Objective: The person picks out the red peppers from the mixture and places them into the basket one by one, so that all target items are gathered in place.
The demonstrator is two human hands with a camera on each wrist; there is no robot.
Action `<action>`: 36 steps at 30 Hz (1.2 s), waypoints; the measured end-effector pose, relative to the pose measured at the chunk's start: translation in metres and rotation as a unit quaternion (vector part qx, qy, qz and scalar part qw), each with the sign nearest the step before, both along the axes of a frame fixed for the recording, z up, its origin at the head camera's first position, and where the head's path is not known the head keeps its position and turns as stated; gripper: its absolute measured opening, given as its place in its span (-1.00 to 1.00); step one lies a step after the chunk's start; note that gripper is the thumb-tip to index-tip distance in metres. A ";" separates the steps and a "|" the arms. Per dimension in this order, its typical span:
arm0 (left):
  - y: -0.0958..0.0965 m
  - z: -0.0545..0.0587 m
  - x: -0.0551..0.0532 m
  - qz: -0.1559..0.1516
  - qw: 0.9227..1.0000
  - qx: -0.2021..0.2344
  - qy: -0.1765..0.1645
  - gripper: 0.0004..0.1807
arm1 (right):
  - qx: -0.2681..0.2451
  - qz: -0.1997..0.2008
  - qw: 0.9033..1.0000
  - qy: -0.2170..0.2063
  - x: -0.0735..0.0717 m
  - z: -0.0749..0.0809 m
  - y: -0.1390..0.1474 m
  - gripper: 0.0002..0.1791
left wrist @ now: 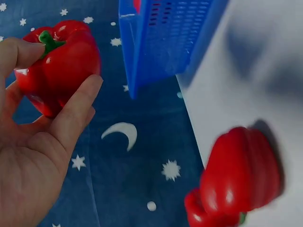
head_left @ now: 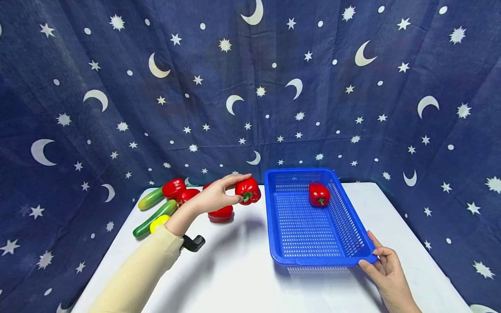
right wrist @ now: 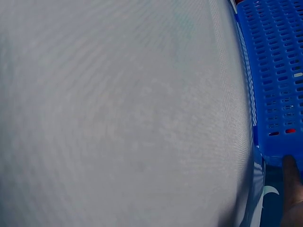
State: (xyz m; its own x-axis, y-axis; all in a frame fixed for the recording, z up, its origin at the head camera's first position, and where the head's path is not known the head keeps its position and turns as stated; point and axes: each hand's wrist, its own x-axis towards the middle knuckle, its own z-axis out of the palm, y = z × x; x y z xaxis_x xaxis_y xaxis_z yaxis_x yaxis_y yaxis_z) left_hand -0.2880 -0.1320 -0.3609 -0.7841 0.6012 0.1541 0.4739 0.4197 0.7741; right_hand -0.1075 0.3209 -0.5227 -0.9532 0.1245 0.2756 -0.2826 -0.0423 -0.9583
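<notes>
My left hand (head_left: 219, 193) grips a red bell pepper (head_left: 248, 191) above the table, just left of the blue basket (head_left: 274, 217). In the left wrist view the fingers and thumb wrap round this pepper (left wrist: 71, 61), its green stem showing near a fingertip. At the basket's near right corner my right hand (head_left: 387, 271) pinches the rim, thumb in front and fingers along the side. Another red bell pepper (head_left: 318, 194) lies inside the basket, toward the far right. The right wrist view catches only a finger (right wrist: 291, 170) against the basket wall (right wrist: 277, 71).
On the left of the white table (head_left: 242, 269) lie several red bell peppers (head_left: 221, 214), a cucumber (head_left: 158, 217), a second green-yellow cucumber (head_left: 150, 199) and a yellow round item (head_left: 158, 223), partly behind my left forearm. A starry blue curtain (head_left: 254, 87) stands behind.
</notes>
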 end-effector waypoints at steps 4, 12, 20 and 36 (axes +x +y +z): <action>0.017 0.006 -0.008 -0.015 0.999 0.024 -0.018 -0.30 | -0.005 0.002 1.000 0.007 0.000 -0.001 0.000 -0.58; 0.049 0.016 -0.023 -0.016 0.997 0.057 -0.058 -0.28 | 0.004 0.002 1.000 -0.006 0.000 0.002 -0.003 -0.59; 0.079 0.020 -0.036 -0.032 0.996 0.058 -0.056 -0.25 | 0.006 0.006 1.000 -0.011 -0.001 0.002 -0.004 -0.61; 0.140 0.007 -0.056 -0.038 0.996 0.050 -0.067 -0.25 | -0.018 0.018 0.999 0.028 0.000 -0.001 -0.002 -0.55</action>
State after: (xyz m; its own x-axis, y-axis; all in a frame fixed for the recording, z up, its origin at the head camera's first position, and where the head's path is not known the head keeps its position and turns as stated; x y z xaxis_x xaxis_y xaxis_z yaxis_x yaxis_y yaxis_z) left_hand -0.3440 0.0079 -0.3543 -0.7541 0.6469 0.1130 0.3904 0.3033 0.8692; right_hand -0.1073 0.3192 -0.5237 -0.9404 0.1008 0.3249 -0.3337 -0.0868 -0.9387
